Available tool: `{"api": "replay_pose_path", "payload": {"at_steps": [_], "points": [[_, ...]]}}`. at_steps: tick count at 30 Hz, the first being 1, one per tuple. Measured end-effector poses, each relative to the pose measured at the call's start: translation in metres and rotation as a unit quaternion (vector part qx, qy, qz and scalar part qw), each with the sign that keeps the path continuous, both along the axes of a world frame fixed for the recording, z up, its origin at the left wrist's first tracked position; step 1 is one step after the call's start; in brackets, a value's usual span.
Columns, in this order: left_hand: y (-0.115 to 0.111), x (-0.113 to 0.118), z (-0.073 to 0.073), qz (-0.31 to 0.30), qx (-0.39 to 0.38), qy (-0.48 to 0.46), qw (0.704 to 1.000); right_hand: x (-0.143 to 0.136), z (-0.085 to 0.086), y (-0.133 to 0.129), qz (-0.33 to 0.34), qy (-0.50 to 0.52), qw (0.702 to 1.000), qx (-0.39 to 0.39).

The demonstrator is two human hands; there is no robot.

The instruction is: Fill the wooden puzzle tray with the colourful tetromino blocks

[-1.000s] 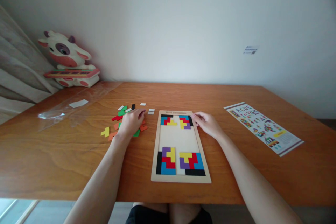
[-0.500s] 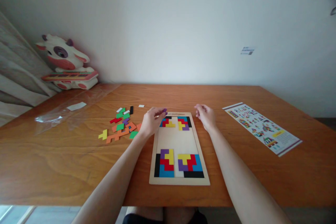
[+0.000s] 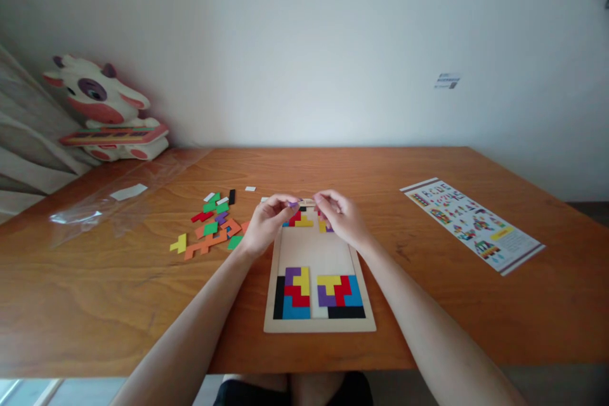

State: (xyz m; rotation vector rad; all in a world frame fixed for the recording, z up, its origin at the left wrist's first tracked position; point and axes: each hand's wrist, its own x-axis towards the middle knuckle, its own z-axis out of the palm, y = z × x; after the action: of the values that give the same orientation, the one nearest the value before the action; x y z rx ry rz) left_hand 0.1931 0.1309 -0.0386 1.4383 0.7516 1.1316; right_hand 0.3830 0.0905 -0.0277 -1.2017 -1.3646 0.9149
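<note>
My left hand (image 3: 266,223) is over the far left corner of a wooden puzzle board (image 3: 272,325), pinching a small purple puzzle piece (image 3: 294,204) between thumb and fingers. Facing it, my right hand (image 3: 340,217) hovers above the far right part of the board. Its fingers are curled together, and whatever they may hold is hidden. On the board's near half sit two groups of coloured pieces, one with a black bar (image 3: 279,298) and the other with a black bar (image 3: 347,312). Two more groups at the far end are partly covered by my hands.
Loose pieces lie left of the board, among them a yellow piece (image 3: 179,243), an orange piece (image 3: 204,245) and a red piece (image 3: 202,217). A printed sheet (image 3: 471,225) lies at right. Clear plastic wrap (image 3: 78,219) and a cow toy keyboard (image 3: 114,134) occupy the left.
My right hand has moved left, from beside the board to over its far end near my left hand. The left hand still holds the purple piece. The whole view has shifted slightly.
</note>
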Motion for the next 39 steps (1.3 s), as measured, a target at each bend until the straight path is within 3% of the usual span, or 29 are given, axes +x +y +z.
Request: {"api": "replay_pose_path", "payload": {"at_steps": [4,13,17,22,26,28,31,35,39], "points": [[-0.007,0.001,0.004,-0.038,-0.029,0.0,0.999,-0.01,0.003,-0.005,0.075,0.054,0.995,-0.027],[-0.015,0.003,0.012,-0.077,0.023,0.073,0.994,-0.006,0.005,-0.007,0.081,0.062,0.994,-0.04],[-0.018,0.005,0.013,-0.07,0.038,0.048,0.996,-0.006,0.004,-0.006,0.073,0.058,0.995,-0.045],[-0.015,0.007,0.002,-0.059,0.062,0.04,0.996,-0.002,0.003,-0.004,0.068,0.016,0.997,-0.018],[-0.008,0.005,-0.002,0.016,0.08,0.089,0.993,0.009,0.005,-0.001,0.046,-0.021,0.999,0.009],[-0.005,0.001,-0.001,0.072,0.118,0.161,0.977,0.016,0.004,0.003,-0.016,0.015,1.0,0.008],[-0.001,-0.006,0.001,0.12,0.23,0.289,0.921,0.028,-0.003,0.012,-0.098,0.104,0.99,0.0],[0.0,-0.01,0.001,0.047,0.353,0.361,0.862,0.039,-0.013,0.021,-0.142,0.166,0.976,-0.009],[-0.004,-0.007,-0.002,0.014,0.387,0.373,0.843,0.037,-0.019,0.023,-0.143,0.2,0.969,-0.021]]}}
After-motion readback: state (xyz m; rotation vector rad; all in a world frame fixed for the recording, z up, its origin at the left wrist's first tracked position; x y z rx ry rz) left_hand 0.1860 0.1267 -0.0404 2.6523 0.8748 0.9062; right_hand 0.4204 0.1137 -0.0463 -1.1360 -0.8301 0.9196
